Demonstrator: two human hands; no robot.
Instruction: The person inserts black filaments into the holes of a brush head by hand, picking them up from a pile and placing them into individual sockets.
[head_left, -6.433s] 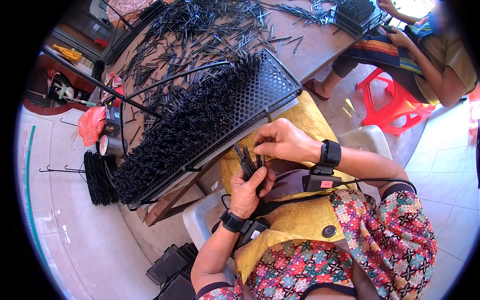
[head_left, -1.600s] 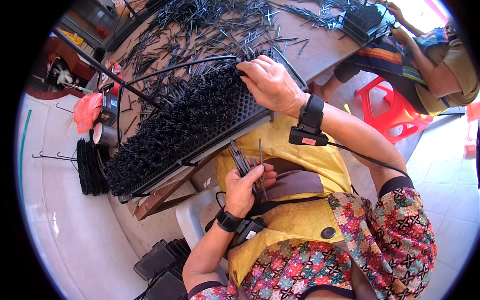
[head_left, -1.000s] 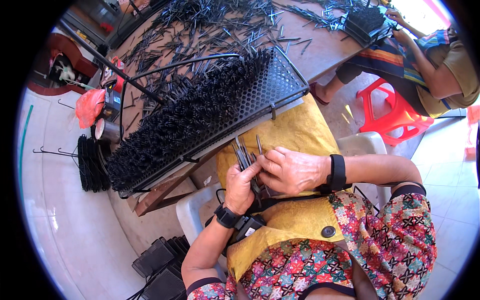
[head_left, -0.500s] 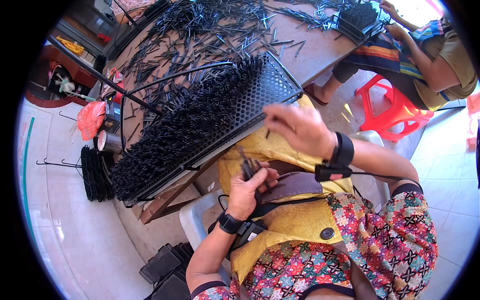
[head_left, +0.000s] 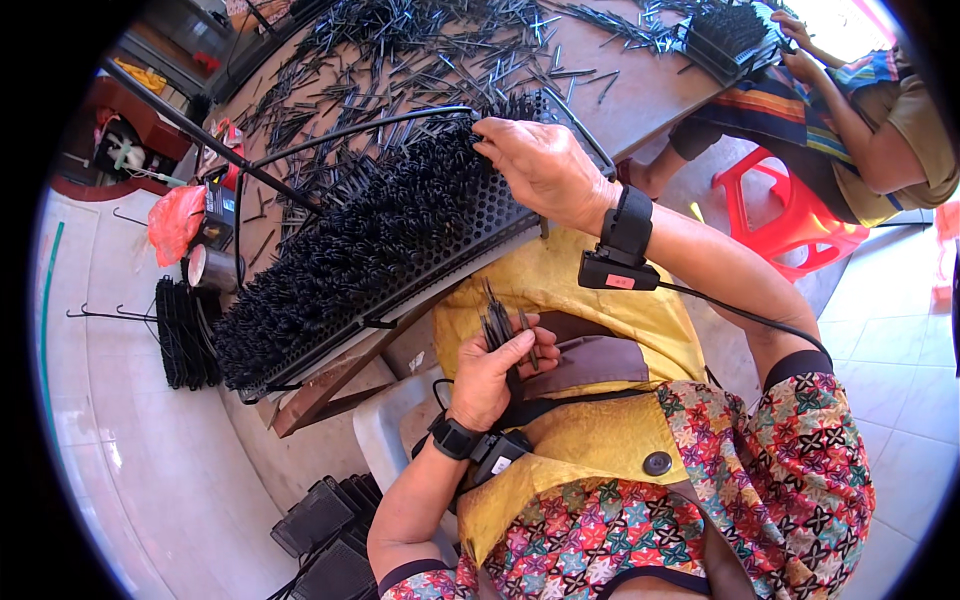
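Observation:
A long black perforated tray [head_left: 500, 208] slants across the table's near edge, most of its holes packed with upright thin black sticks [head_left: 340, 265]. My right hand [head_left: 550, 172] is over the tray's far right part, fingertips pinched together at the edge of the packed sticks; whatever they hold is hidden. Lower down, above my lap, my left hand [head_left: 485, 380] is closed around a small bundle of dark thin sticks [head_left: 495, 325], their tips pointing up and away from me.
Many loose black sticks [head_left: 400, 50] lie strewn over the brown table [head_left: 650, 100]. A bent black rod [head_left: 360, 135] arches above the tray. At the far right a person [head_left: 850, 130] handles a similar tray [head_left: 725, 45], near a red stool [head_left: 780, 215]. Black racks [head_left: 185, 335] hang at left.
My right hand has moved up and to the left, from beside the tray to the packed sticks. The left hand stays nearly in place with its bundle.

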